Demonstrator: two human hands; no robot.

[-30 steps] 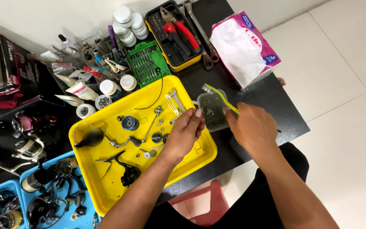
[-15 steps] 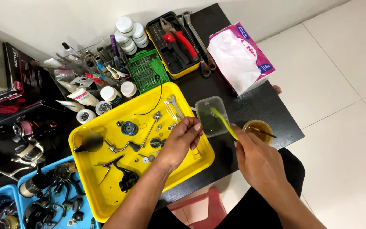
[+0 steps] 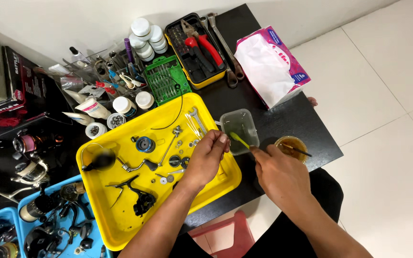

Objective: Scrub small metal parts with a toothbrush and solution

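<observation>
My right hand [image 3: 279,175] holds a yellow-green brush [image 3: 239,140] whose tip dips into a small clear plastic container [image 3: 240,130] on the black table. My left hand [image 3: 207,157] hovers over the right side of the yellow tray [image 3: 120,224], fingers pinched together right beside the container; whether it pinches a small part I cannot tell. The tray carries disassembled fishing reel parts: a gear [image 3: 145,144], a handle arm [image 3: 137,166], a black reel body [image 3: 143,202], washers and a small wrench [image 3: 198,119].
A small cup of amber liquid [image 3: 290,146] stands right of my hand. A tissue pack [image 3: 269,68], a tool case with red pliers [image 3: 199,48], a green bit set [image 3: 166,81], white jars [image 3: 146,34] lie behind. Blue trays with reels [image 3: 39,224] sit at left.
The brush came down from above the container into it, and my right hand drew back toward me. The left hand stayed at the tray's right edge. The camera view shifted slightly.
</observation>
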